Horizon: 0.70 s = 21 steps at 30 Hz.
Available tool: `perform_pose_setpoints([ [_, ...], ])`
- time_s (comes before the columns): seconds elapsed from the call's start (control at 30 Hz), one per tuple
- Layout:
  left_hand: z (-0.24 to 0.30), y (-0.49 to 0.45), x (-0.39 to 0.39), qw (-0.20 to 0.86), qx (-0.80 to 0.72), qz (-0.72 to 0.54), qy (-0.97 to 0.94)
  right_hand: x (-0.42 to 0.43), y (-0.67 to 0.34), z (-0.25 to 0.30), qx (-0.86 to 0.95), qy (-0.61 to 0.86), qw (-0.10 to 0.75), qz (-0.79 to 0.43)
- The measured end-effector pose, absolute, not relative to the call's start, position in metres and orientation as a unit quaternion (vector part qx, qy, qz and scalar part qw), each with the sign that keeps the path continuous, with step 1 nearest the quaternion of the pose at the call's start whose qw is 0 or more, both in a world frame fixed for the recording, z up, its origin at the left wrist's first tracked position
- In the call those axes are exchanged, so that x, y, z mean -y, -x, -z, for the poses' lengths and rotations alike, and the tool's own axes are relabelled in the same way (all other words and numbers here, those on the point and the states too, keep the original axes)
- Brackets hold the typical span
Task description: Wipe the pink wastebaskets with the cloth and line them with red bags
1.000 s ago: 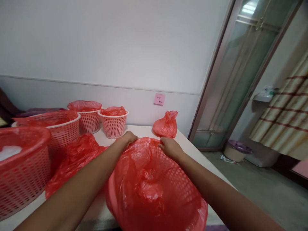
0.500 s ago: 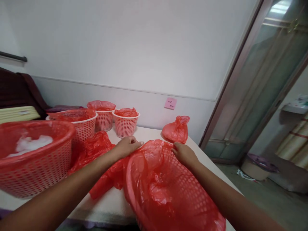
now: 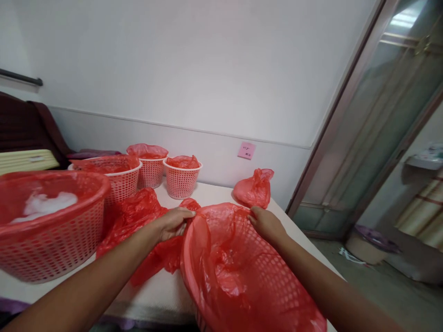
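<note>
In front of me a large plastic basket (image 3: 277, 258) with a perforated wall stands tilted, its mouth facing me. A thin red plastic bag (image 3: 231, 276) lines it and is folded over much of the rim. My left hand (image 3: 175, 223) is closed, pinching the bag at the rim's far left. On the far right of the rim, my right hand (image 3: 266, 223) is closed over the bag's edge. Loose crumpled red bags (image 3: 138, 212) lie on the table just left of the basket, partly behind my left forearm.
A big lined basket (image 3: 51, 249) holding white material (image 3: 48, 205) stands at left. Behind it are a lined basket (image 3: 121, 182) and two small ones (image 3: 152, 173), (image 3: 182, 180). A bunched red bag (image 3: 254, 189) sits at the white table's (image 3: 159, 295) back right. A bin (image 3: 368, 244) stands on the floor.
My left hand has slid left and slightly down along the rim, drawing the bag's edge with it. My right hand stays at nearly the same place.
</note>
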<state>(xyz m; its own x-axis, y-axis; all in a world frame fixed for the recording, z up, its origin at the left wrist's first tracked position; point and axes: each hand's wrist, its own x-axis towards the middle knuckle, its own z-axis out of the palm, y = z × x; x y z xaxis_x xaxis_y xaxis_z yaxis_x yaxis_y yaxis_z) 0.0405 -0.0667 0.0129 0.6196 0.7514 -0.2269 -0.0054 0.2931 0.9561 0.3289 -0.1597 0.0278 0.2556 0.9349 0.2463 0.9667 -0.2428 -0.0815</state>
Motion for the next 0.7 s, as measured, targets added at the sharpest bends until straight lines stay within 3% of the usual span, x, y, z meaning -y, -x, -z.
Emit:
perform_pose_setpoints([
  [0.3, -0.008, -0.048, 0.076, 0.835, -0.291, -0.235, -0.403, 0.159, -0.331, -0.026, 0.608, 0.784, 0.107, 0.073],
  [0.7, 0.01, -0.057, 0.06, 0.894, -0.229, -0.208, -0.324, 0.156, -0.329, -0.026, 0.613, 0.78, 0.102, 0.074],
])
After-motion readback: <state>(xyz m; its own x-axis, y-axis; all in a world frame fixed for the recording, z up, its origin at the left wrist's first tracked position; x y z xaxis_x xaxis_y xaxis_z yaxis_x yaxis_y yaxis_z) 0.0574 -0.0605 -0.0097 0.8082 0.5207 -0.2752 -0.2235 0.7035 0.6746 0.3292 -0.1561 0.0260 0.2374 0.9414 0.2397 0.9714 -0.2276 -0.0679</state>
